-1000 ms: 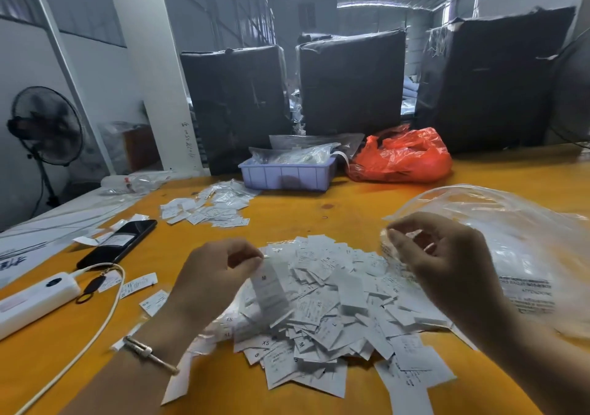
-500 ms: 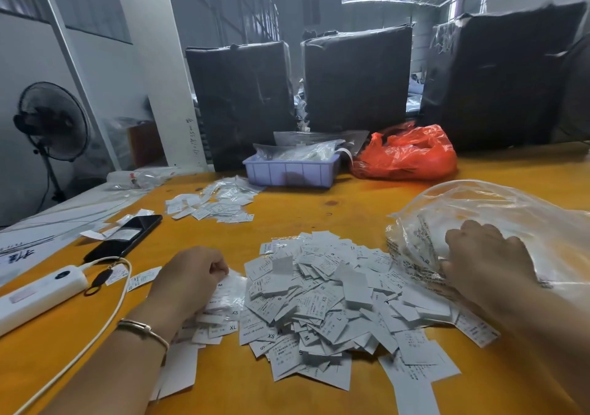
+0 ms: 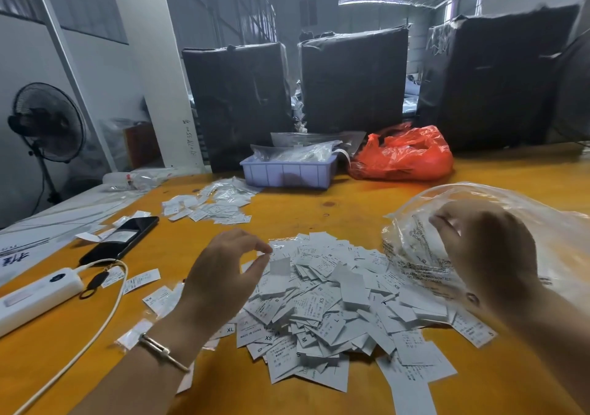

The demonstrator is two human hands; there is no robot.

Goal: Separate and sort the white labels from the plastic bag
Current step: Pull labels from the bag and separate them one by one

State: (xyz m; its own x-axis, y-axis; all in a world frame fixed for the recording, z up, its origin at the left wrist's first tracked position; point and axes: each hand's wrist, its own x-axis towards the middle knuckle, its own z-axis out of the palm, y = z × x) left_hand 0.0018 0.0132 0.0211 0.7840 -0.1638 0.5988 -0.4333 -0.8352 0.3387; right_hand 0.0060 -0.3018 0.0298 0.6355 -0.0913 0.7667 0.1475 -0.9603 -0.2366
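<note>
both hands have lifted off the table; left hand (image 3: 223, 274) pinches one label (image 3: 280, 266) above the label pile (image 3: 335, 306), right hand (image 3: 482, 248) grips the plastic bag (image 3: 526, 223).

Bare table (image 3: 319, 210) beyond label pile (image 3: 335, 303); bag (image 3: 542, 223) blocks right

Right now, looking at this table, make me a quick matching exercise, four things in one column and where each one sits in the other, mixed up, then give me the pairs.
Things:
1. phone
2. red bag
3. clear plastic bag
4. power strip

Places:
A. under the right hand, at the table's right side
B. at the left edge, with a white cable running from it
C. at the far edge, right of the lavender tray
D. left of the label pile, dark screen up

Pairs: 1-D, 2-C, 3-A, 4-B
</note>
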